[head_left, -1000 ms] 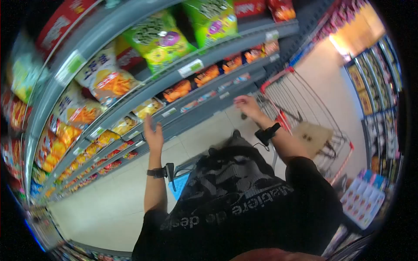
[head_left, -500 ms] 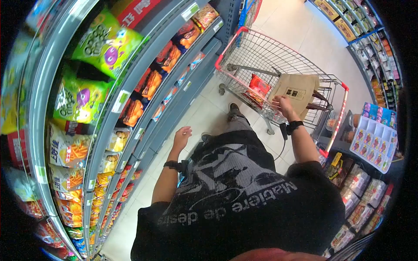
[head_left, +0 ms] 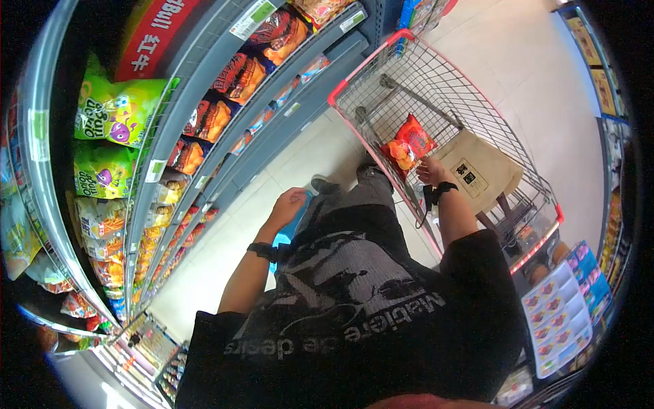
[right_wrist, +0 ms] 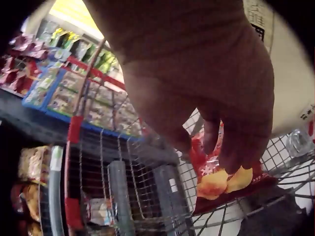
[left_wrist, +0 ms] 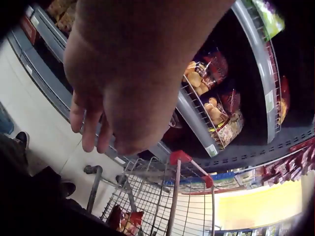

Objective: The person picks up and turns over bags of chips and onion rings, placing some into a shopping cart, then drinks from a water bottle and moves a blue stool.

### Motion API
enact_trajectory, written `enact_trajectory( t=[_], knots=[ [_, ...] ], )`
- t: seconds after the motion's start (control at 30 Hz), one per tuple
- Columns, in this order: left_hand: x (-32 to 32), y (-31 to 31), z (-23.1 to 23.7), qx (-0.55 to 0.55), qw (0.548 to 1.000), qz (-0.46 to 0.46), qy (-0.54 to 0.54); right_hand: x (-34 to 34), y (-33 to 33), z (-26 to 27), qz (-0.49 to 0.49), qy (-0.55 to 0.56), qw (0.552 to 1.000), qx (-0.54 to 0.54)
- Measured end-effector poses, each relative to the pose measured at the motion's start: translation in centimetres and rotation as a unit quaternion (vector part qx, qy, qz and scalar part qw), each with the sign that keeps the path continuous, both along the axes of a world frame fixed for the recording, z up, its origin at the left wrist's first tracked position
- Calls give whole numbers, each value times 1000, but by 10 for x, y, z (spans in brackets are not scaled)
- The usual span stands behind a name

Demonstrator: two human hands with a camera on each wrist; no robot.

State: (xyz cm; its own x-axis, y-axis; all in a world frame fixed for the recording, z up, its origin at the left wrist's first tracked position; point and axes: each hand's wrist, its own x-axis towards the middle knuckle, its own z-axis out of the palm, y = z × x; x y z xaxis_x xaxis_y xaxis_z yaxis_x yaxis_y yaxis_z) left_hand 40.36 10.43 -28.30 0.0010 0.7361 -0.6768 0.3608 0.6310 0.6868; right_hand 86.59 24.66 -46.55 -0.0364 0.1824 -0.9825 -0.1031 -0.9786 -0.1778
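My right hand (head_left: 430, 170) is over the shopping cart (head_left: 470, 71), fingers loosely bent beside a red bag of chips (head_left: 411, 143). In the right wrist view its fingers overlap the top of that bag (right_wrist: 224, 182), which shows yellow chips on its front. A beige cloth bag (head_left: 487, 170) with dark printing lies in the cart next to this hand. My left hand (head_left: 291, 202) hangs in front of the body with relaxed fingers and holds nothing. The left wrist view shows this hand (left_wrist: 106, 110) hanging near the snack shelves, fingers pointing down.
Shelves of bagged snacks run along the left, with green bags (head_left: 116, 112) and dark chip bags (head_left: 231, 78). The cart's red front corner (head_left: 338, 92) is close to the lower shelf. A display with a white printed panel (head_left: 555, 320) stands at the right. Something light blue (head_left: 293, 228) is below the left hand.
The view has turned from the shelves toward the cart. My right hand has come in beside the red bag of chips. The left hand has moved away from the shelf and its fingers have relaxed.
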Motion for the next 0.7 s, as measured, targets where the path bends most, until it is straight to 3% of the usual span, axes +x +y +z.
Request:
enact_trajectory(
  t=[0.07,0.27,0.33,0.43,0.53,0.57,0.63,0.7],
  knots=[
    [13,7,8,1,1000,-12,15,1,1,-9,-4,-42,999,-27],
    [21,15,21,-42,997,-9,66,1,-23,-79,39,-17,997,-60],
    [19,14,19,-51,995,-9,83,-8,-20,-65,60,50,994,-71],
    [17,12,15,-82,991,-1,102,-38,-20,-60,170,10,984,-47],
    [22,14,21,-84,992,8,89,-35,-59,-177,288,-66,955,39],
    [22,11,22,-75,993,8,87,-34,-71,-213,366,-105,924,49],
    [22,9,21,-62,995,9,83,-34,-76,-223,337,-149,929,42],
    [19,7,25,-59,995,10,82,-33,-76,-226,413,-126,896,104]
  ],
)
